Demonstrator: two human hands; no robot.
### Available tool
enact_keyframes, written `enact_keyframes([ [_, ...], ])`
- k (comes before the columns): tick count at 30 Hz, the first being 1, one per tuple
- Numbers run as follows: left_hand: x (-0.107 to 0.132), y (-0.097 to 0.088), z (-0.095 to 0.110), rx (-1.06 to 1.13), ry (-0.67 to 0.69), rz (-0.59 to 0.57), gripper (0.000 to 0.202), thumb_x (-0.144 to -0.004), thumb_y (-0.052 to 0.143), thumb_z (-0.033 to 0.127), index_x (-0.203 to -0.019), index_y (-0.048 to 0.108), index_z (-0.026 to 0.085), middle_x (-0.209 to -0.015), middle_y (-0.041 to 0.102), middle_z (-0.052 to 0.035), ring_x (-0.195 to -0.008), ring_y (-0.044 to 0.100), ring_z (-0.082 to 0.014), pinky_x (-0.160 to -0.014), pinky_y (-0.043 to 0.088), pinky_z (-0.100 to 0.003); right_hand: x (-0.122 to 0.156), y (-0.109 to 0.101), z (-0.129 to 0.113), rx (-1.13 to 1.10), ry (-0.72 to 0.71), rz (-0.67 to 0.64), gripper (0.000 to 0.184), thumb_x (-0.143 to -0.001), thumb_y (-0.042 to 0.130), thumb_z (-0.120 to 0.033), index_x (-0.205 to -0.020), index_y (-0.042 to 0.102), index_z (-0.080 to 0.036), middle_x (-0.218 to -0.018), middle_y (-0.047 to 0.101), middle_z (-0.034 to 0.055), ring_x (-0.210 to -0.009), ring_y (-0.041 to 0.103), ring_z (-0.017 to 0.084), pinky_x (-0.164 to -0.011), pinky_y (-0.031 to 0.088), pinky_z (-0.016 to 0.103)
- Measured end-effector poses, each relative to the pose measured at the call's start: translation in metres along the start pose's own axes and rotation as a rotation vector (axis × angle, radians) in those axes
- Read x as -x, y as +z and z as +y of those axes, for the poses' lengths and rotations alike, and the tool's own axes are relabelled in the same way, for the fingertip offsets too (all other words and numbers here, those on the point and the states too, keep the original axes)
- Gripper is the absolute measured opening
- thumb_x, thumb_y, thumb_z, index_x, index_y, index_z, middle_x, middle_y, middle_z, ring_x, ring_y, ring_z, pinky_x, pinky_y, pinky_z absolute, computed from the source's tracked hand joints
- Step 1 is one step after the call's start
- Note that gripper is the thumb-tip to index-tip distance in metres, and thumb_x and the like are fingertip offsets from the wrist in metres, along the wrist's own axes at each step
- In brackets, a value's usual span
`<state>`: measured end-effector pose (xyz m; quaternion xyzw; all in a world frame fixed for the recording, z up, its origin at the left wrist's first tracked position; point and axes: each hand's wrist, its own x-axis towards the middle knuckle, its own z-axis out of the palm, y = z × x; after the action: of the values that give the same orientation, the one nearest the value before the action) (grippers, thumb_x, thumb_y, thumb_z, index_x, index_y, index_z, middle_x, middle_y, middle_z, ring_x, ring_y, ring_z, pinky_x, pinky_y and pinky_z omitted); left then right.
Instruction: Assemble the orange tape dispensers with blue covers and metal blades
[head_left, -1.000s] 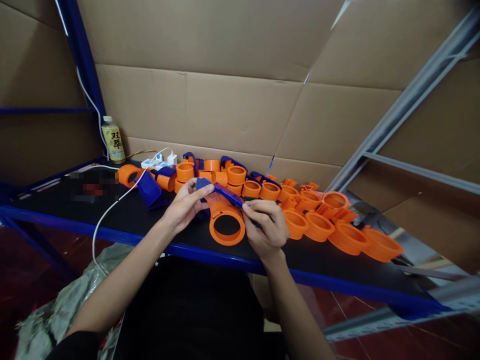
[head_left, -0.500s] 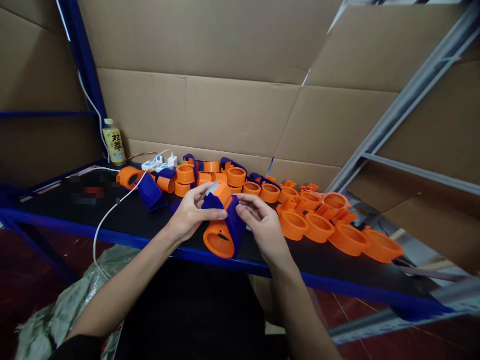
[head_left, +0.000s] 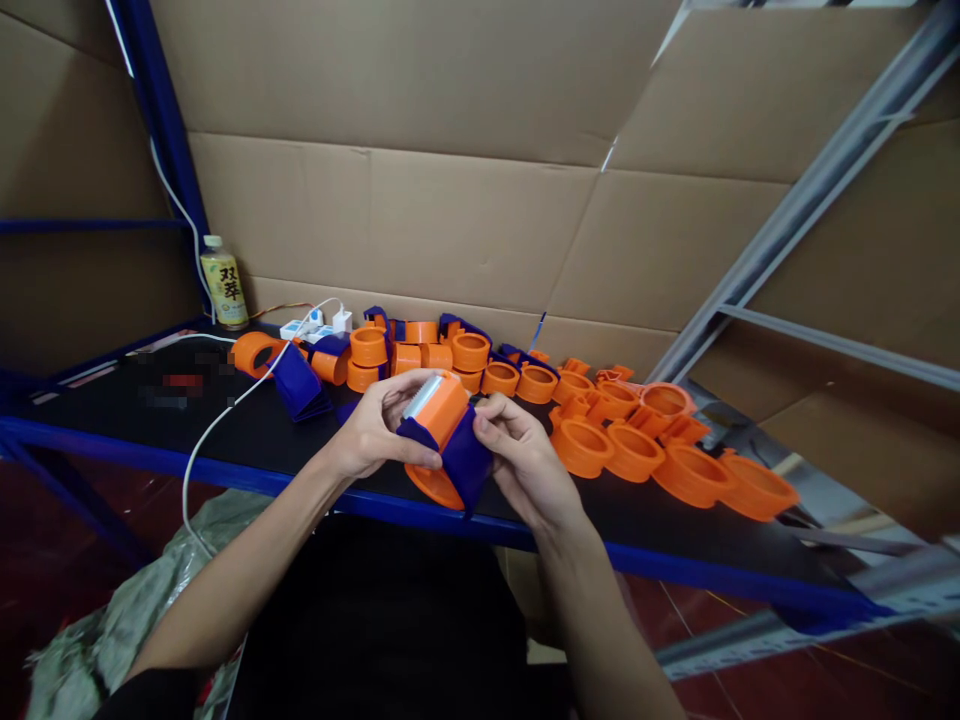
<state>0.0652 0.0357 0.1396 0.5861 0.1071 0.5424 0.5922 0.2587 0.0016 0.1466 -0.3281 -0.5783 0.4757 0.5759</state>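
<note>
In the head view, the orange tape dispenser (head_left: 448, 408) is between the person's two hands, at the front edge of the table (head_left: 251, 438). The left hand (head_left: 379, 425) curls partly closed around it; the right hand (head_left: 525, 455), fingers bent, pinches its blue flap (head_left: 469, 455).

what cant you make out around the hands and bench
Head view:
Left hand: some fingertips hidden behind the orange and blue piece.
Red and dark item on the bench: blurred by pixelation.
Bottle: fine print too small.
Left sleeve: cut off by the bottom edge.
</note>
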Motion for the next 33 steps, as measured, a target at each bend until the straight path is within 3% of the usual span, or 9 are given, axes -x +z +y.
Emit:
enact_keyframes([
  [4,-0.004,0.006,-0.004,0.030,-0.009,0.110,0.067,-0.052,0.095,0.010,-0.115,0.072,0.020,-0.114,0.073,-0.0091,-0.114,0.067,-0.0302,-0.103,0.049,-0.040,-0.002,-0.001,0.006,0.318,-0.186,0.139,0.027,-0.088,0.072,-0.049,-0.086,0.068,-0.022,-0.089,0.069,0.0036,-0.084,0.066,0.019,-0.078,0.056,0.033],
  [8,-0.008,0.015,-0.009,0.104,-0.002,0.345,0.051,-0.063,0.093,0.015,-0.108,0.069,0.019,-0.112,0.075,-0.0068,-0.104,0.070,-0.0220,-0.094,0.053,-0.033,0.006,0.006,0.005,0.835,-0.464,0.233,0.038,-0.100,0.056,-0.043,-0.131,0.067,-0.025,-0.123,0.066,0.0109,-0.118,0.061,0.026,-0.106,0.049,0.048],
  [12,-0.011,0.015,-0.012,0.239,-0.054,0.480,0.040,-0.071,0.090,0.025,-0.101,0.065,0.017,-0.106,0.076,-0.0062,-0.104,0.072,-0.0223,-0.095,0.055,-0.040,0.027,0.016,0.005,1.196,-0.577,0.102,0.086,-0.087,0.074,-0.045,-0.160,0.035,-0.022,-0.145,0.053,0.0177,-0.133,0.051,0.036,-0.110,0.047,0.057],
  [16,-0.013,0.015,-0.015,0.304,-0.115,0.483,0.039,-0.074,0.088,0.026,-0.104,0.065,0.017,-0.110,0.075,-0.0076,-0.114,0.069,-0.0242,-0.103,0.052,-0.045,0.030,-0.005,-0.002,1.292,-0.558,-0.013,0.083,-0.089,0.071,-0.032,-0.161,0.031,-0.021,-0.145,0.055,0.0160,-0.133,0.054,0.033,-0.111,0.048,0.051],
  [18,-0.013,0.014,-0.016,0.295,-0.113,0.499,0.040,-0.078,0.086,0.027,-0.109,0.064,0.018,-0.118,0.072,-0.0090,-0.123,0.065,-0.0253,-0.106,0.049,-0.048,0.014,-0.032,-0.013,1.281,-0.521,0.007,0.081,-0.088,0.072,-0.037,-0.159,0.036,-0.021,-0.145,0.057,0.0150,-0.133,0.055,0.033,-0.112,0.048,0.051],
  [22,-0.015,0.008,-0.015,0.232,-0.113,0.449,0.037,-0.085,0.079,0.029,-0.116,0.063,0.019,-0.128,0.069,-0.0126,-0.126,0.063,-0.0291,-0.106,0.049,-0.054,-0.054,-0.105,-0.039,1.376,-0.355,0.256,0.085,-0.080,0.077,-0.052,-0.152,0.049,-0.017,-0.141,0.061,0.0198,-0.130,0.057,0.042,-0.109,0.045,0.060],
  [26,-0.015,0.002,-0.015,0.178,-0.171,0.307,0.029,-0.090,0.072,0.030,-0.114,0.065,0.015,-0.123,0.071,-0.0167,-0.119,0.067,-0.0314,-0.101,0.053,-0.055,-0.128,-0.161,-0.039,1.286,-0.099,0.097,0.077,-0.075,0.081,-0.050,-0.142,0.060,-0.017,-0.133,0.069,0.0149,-0.118,0.066,0.038,-0.104,0.051,0.052],
  [29,-0.015,0.000,-0.018,0.134,-0.211,0.248,0.028,-0.093,0.068,0.030,-0.116,0.065,0.014,-0.122,0.072,-0.0172,-0.115,0.069,-0.0308,-0.099,0.055,-0.053,-0.162,-0.176,-0.024,1.196,-0.018,0.010,0.077,-0.073,0.084,-0.044,-0.140,0.062,-0.014,-0.134,0.069,0.0138,-0.117,0.068,0.034,-0.106,0.051,0.048],
  [33,-0.015,0.000,-0.022,0.095,-0.254,0.166,0.028,-0.096,0.063,0.033,-0.117,0.066,0.013,-0.121,0.073,-0.0179,-0.112,0.070,-0.0297,-0.096,0.057,-0.050,-0.183,-0.174,-0.004,1.222,0.041,0.009,0.079,-0.069,0.087,-0.045,-0.137,0.064,-0.010,-0.137,0.067,0.0170,-0.120,0.067,0.035,-0.109,0.050,0.047],
])
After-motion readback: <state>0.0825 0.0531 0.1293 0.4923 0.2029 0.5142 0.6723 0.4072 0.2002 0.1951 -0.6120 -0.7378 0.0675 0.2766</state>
